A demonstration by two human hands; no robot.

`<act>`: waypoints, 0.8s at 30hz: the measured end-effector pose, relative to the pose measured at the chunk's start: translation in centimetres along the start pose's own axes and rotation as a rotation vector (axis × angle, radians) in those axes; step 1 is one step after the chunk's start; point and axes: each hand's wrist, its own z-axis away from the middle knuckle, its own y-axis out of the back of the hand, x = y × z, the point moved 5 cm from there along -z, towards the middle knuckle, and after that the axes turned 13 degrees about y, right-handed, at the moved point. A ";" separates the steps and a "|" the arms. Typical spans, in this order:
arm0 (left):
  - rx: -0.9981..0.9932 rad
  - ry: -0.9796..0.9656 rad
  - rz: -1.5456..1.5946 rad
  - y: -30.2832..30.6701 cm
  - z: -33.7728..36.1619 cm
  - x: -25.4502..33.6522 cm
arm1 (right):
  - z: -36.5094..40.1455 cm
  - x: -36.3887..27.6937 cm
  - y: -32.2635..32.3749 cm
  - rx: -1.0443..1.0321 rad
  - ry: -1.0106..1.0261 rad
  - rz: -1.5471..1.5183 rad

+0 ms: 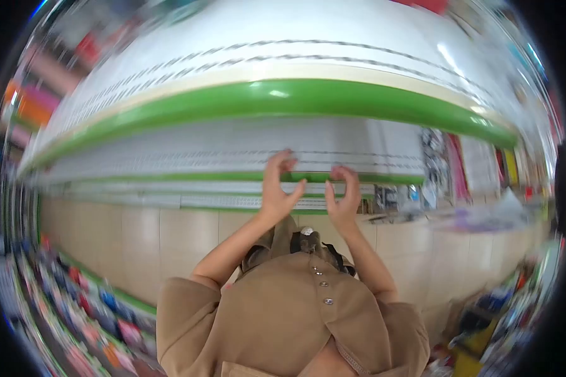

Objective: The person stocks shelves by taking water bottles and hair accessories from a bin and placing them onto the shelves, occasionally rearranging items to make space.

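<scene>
Green-edged white shelving (201,147), blurred; left hand (277,188), right hand (344,200): fingers half-curled, empty, close before it.

Bright, even shop light, with glare on the green shelf edge (283,95) near twelve o'clock. Motion blur smears everything; fisheye bending and black corners ring the frame.

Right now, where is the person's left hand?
In the head view, the left hand is raised at centre, just left of the right hand, in front of the green-edged white shelf.
</scene>
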 end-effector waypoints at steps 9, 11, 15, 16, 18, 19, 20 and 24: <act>0.327 0.178 0.053 10.3 11.0 -4.2 | 7.5 -5.4 -12.6 -0.757 0.003 -0.436; 0.454 0.222 0.015 13.8 14.0 -4.5 | 8.4 -5.9 -14.8 -0.892 -0.089 -0.492; 0.825 0.407 0.038 20.8 22.6 -6.5 | 8.7 -10.3 -19.7 -1.039 0.057 -0.551; 0.878 0.423 0.042 22.1 25.1 -6.7 | 9.0 -11.8 -20.6 -1.046 0.074 -0.570; 1.066 0.542 -0.102 24.7 30.6 -7.0 | 10.2 -14.9 -22.3 -1.068 0.085 -0.606; 1.150 0.598 -0.185 26.2 33.5 -6.7 | 11.1 -16.6 -23.4 -1.105 0.101 -0.615; 1.224 0.654 -0.272 27.5 36.4 -6.3 | 12.3 -18.3 -24.4 -1.157 0.144 -0.628; 1.616 0.835 -0.680 31.6 47.6 -3.9 | 17.8 -25.5 -26.8 -1.365 0.276 -0.749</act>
